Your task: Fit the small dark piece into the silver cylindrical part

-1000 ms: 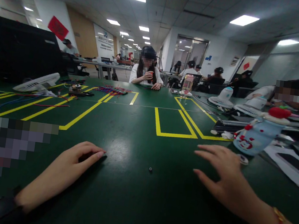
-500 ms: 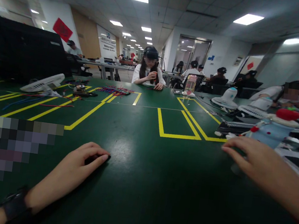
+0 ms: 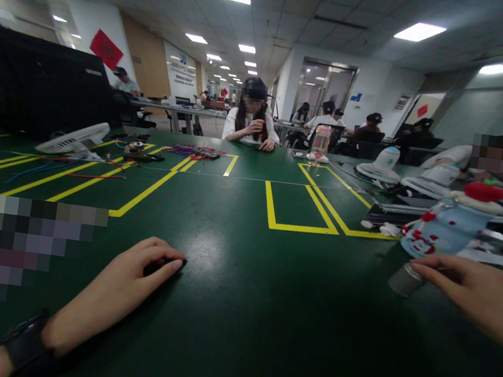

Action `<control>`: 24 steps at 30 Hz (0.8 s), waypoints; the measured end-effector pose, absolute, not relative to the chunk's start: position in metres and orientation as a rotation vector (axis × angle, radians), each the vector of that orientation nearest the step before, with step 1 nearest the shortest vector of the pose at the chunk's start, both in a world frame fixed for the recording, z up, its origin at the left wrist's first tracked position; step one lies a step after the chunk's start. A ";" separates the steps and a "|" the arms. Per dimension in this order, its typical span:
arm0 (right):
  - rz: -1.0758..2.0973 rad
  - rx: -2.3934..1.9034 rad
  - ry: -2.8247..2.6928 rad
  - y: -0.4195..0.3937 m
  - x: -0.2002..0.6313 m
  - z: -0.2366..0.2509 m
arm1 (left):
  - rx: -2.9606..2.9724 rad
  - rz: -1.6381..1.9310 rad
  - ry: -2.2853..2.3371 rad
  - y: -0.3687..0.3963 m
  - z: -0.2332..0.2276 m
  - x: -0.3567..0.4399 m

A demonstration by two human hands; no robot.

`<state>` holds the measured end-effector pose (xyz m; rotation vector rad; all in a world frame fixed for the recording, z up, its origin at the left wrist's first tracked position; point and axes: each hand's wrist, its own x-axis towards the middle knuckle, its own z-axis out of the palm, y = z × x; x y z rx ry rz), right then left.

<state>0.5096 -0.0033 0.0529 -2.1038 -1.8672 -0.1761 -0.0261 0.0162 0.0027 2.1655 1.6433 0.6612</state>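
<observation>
My left hand (image 3: 142, 273) rests on the green table at left of centre, thumb and fingers curled together. A small dark bit shows at its fingertips, too small to name. On the right, my right hand (image 3: 474, 292) has its thumb and index finger closed at the upper end of a short grey metal cylinder (image 3: 405, 280), which leans slightly rightward in view. The other fingers are partly hidden behind the thumb. Just behind that hand is a light blue snowman-like figure (image 3: 451, 224) with a red top.
Yellow tape (image 3: 302, 228) marks outlines on the table (image 3: 235, 310). Farther off lie a heap of red and blue wires (image 3: 195, 153), a white fan (image 3: 75, 139), more fans (image 3: 379, 168) and a clear bottle (image 3: 320, 143). A person (image 3: 251, 120) sits opposite; another leans in at right.
My right hand has moved right and down, exposing the grey cylinder and more of the blue figure. My left hand has stayed in place.
</observation>
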 end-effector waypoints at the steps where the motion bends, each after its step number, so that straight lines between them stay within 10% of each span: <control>1: -0.141 -2.091 -1.857 -0.005 0.511 0.051 | 2.166 0.662 1.645 0.016 0.002 -0.026; 24: 0.667 -1.157 -2.129 -0.001 0.292 0.023 | 2.232 0.676 1.562 0.011 0.008 -0.013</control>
